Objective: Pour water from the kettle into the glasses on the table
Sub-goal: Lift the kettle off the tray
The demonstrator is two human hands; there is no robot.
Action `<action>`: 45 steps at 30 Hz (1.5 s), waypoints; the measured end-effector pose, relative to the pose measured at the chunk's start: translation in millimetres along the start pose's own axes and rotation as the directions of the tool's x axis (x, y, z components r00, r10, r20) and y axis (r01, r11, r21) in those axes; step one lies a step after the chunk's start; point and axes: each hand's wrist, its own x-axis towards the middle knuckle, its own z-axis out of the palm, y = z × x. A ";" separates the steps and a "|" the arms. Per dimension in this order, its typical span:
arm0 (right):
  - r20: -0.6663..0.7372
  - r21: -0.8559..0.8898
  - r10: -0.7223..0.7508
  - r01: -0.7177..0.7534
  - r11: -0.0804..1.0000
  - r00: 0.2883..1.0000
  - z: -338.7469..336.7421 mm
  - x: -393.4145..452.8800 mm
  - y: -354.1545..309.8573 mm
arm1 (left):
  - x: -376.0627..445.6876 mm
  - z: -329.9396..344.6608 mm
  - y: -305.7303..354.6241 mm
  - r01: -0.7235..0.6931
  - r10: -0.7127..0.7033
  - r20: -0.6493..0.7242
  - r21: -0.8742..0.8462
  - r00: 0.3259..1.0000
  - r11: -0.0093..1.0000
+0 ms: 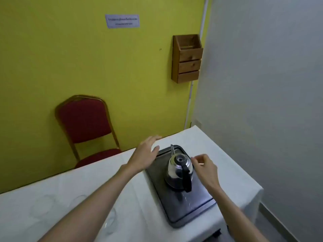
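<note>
A shiny steel kettle with a black handle and a thin spout stands on a dark grey tray on the white-clothed table. My left hand hovers flat with fingers spread just left of the kettle, over the tray's far left edge. My right hand is close beside the kettle's right side, fingers curled loosely, holding nothing. Clear glasses stand at the near left: one, another, and a third partly hidden by my left forearm.
A red padded chair stands against the yellow wall behind the table's far edge. A wooden box hangs on that wall. A grey wall runs along the right, past the table's right edge.
</note>
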 end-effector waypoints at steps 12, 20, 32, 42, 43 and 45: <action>0.332 0.176 0.174 -0.242 0.954 0.927 46.5 13.1 68.0 | 23.2 112.0 -17.9 -0.283 0.166 0.382 0.274 0.909 0.919; 0.407 0.246 0.127 -0.243 0.938 0.905 12.1 60.7 82.1 | 4.0 141.8 -14.3 -0.267 0.174 0.249 0.414 0.953 0.870; 0.373 0.484 0.179 -0.356 0.799 0.910 6.0 77.1 81.9 | 11.1 158.0 -3.5 -0.174 0.069 0.244 0.440 0.967 0.881; 0.448 0.472 0.145 -0.371 0.799 0.882 19.8 70.7 44.5 | -11.8 112.7 3.4 -0.087 0.043 0.112 0.420 0.993 0.903; 0.461 0.468 0.129 -0.364 0.805 0.878 20.8 70.4 39.2 | -13.3 106.9 4.4 -0.084 0.051 0.090 0.412 0.995 0.907; 0.488 0.461 0.095 -0.349 0.816 0.868 28.0 63.4 20.2 | -22.6 87.4 4.1 -0.065 0.056 0.035 0.410 0.998 0.910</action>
